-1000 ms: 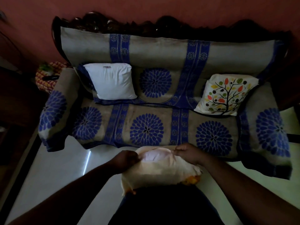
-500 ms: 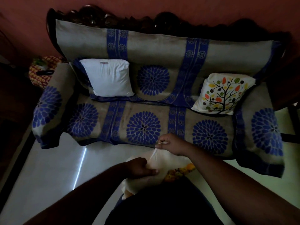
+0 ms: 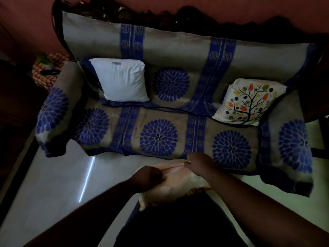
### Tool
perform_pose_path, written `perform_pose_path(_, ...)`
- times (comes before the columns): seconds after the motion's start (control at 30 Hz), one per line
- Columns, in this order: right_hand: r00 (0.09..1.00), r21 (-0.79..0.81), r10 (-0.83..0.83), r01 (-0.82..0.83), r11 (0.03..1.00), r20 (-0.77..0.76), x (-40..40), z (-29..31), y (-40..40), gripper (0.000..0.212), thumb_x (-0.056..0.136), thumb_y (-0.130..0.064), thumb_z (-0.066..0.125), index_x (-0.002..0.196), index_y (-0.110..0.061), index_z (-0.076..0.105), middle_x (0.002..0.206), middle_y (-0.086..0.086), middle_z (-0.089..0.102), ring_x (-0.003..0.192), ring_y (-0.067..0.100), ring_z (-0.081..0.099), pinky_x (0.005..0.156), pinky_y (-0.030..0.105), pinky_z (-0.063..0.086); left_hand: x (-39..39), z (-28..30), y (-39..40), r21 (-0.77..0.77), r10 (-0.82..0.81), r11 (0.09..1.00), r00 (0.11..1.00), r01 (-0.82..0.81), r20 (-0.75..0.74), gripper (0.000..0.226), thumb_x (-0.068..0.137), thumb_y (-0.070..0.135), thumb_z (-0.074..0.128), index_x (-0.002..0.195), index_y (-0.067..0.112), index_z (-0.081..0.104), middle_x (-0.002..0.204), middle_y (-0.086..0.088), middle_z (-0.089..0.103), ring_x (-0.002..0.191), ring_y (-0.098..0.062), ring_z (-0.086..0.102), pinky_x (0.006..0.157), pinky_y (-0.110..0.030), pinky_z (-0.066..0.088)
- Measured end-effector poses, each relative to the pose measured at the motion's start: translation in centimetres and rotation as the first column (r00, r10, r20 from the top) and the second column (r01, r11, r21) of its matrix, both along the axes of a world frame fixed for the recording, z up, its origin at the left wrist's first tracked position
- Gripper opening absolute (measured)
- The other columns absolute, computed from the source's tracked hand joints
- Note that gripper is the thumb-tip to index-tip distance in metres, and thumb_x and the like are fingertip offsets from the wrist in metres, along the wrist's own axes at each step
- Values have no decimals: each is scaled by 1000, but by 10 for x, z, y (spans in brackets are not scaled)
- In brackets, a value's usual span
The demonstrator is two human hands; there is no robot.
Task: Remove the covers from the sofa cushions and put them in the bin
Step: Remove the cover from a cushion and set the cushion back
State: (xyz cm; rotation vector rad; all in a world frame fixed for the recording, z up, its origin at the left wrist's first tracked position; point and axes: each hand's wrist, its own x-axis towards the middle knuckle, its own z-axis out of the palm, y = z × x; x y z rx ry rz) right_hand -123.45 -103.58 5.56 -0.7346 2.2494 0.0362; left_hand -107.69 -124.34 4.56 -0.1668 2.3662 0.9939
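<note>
Low in the centre of the view, the left hand [image 3: 148, 176] is curled into a fist, its fingers bunching the cream-coloured fabric cushion cover [image 3: 170, 186]. Just to its right, the right hand [image 3: 199, 164] pinches the upper edge of the same cover between its fingertips, so a fold of cloth is stretched taut between the two hands. This pale cover, with an orange-yellow printed patch at its lower right edge, is held in front of the person's dark-clothed body, above the glossy white floor [image 3: 58, 184] and just in front of the sofa's seat edge.

Beyond the hands stands a two-seat sofa [image 3: 160, 122] draped in beige cloth with blue flower medallions and blue stripes. On its seat at the left, leaning against the backrest, sits a plain white square cushion [image 3: 121, 82] with no cover. At the right end leans a white cushion printed with a black tree and coloured leaves [image 3: 249, 102]. Left of the sofa's armrest sits a red and yellow woven basket [image 3: 45, 72], partly hidden in shadow.
</note>
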Motion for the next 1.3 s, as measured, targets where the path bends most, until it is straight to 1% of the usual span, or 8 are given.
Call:
perform_pose_path(0.1, 985, -161, -80, 55, 985, -150, 11, 12, -16, 30, 93, -57, 58, 104, -31, 49, 116, 0, 50, 109, 25, 52, 89, 41, 46, -20, 6, -6, 68, 251, 966, 967, -248, -35, 33, 101, 42, 54, 71, 30, 59, 74, 10, 61, 70, -2, 57, 64, -9, 36)
perform_pose_path(0.43, 929, -455, -370, 334, 826, 10, 52, 40, -43, 75, 65, -85, 62, 105, -23, 44, 108, -2, 48, 96, 20, 50, 77, 38, 47, -74, 17, -3, 401, 882, 264, 388, -877, 268, 33, 102, 28, 53, 90, -1, 64, 76, -17, 62, 72, -28, 59, 65, -39, 49)
perform_pose_path(0.57, 926, -446, -338, 236, 864, -165, 23, 47, -44, 42, 87, -38, 69, 119, -22, 48, 124, 5, 50, 111, 28, 54, 86, 38, 48, -85, 46, 19, 462, 875, 115, 310, -880, 372, 26, 103, 20, 52, 81, 11, 62, 72, -9, 61, 69, -22, 60, 67, -34, 49)
perform_pose_path(0.63, 926, -482, -302, 163, 861, -226, 1, 52, -35, 39, 90, -24, 65, 127, -24, 53, 131, 5, 52, 114, 30, 56, 85, 35, 48, -88, 54, 19, 500, 847, 182, 393, -847, 357, 19, 102, 19, 56, 85, 14, 61, 87, -10, 67, 79, -21, 65, 70, -37, 54)
perform_pose_path(0.77, 924, -537, -267, 83, 840, -274, -46, 79, -22, 42, 91, -12, 55, 131, -23, 64, 127, 8, 64, 114, 31, 60, 89, 35, 48, -93, 57, -9, -71, 384, 877, 780, -476, -494, 23, 87, 34, 73, 104, 24, 62, 111, -3, 67, 94, -18, 63, 78, -38, 51)
perform_pose_path(0.97, 915, -721, -299, 14, 692, -270, -89, 113, -30, 34, 99, -6, 48, 124, -14, 69, 122, 11, 67, 113, 30, 60, 94, 39, 49, -153, 109, 3, -575, -332, 809, 714, -120, -616, 86, 74, 71, 65, 141, 19, 49, 139, -4, 55, 109, -25, 62, 84, -39, 45)
perform_pose_path(1.1, 851, -805, -463, 85, 588, -248, -104, 127, -30, 30, 95, -3, 55, 118, -16, 71, 117, 7, 68, 107, 25, 62, 88, 32, 50, -172, 140, 24, -547, -311, 820, 671, -167, -673, 60, 78, 43, 71, 131, 15, 64, 100, -3, 71, 56, -22, 66, 43, -23, 31)
perform_pose_path(1.3, 625, -912, -766, 210, 352, -151, -54, 100, -8, 39, 92, -41, 65, 123, -18, 57, 123, 3, 53, 111, 15, 51, 86, 38, 54, -202, 160, 15, -189, 71, 928, 652, -320, -755, 38, 89, 24, 56, 124, 18, 69, 109, -14, 72, 91, -37, 70, 75, -40, 55)
